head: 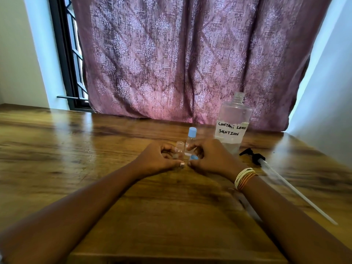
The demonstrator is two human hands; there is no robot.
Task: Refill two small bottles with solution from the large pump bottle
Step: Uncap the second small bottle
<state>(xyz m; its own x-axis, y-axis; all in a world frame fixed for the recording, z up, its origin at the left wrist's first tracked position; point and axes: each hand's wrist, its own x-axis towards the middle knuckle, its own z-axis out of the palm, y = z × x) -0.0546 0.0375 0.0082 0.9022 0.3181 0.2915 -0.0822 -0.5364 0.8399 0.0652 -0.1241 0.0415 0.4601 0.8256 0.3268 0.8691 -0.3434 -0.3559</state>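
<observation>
While uncapped: two small bottles [185, 144] (one capped).

Uncapped small bottle [179, 147] beside capped one [191, 139]

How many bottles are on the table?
3: a large open bottle at the back right, a blue-capped small bottle between the hands, and an uncapped small bottle in the left hand.

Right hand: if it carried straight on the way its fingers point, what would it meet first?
The right hand points leftward, so probably the capped small bottle at its fingertips, then the open small bottle in the left hand. Depth is unclear.
</observation>
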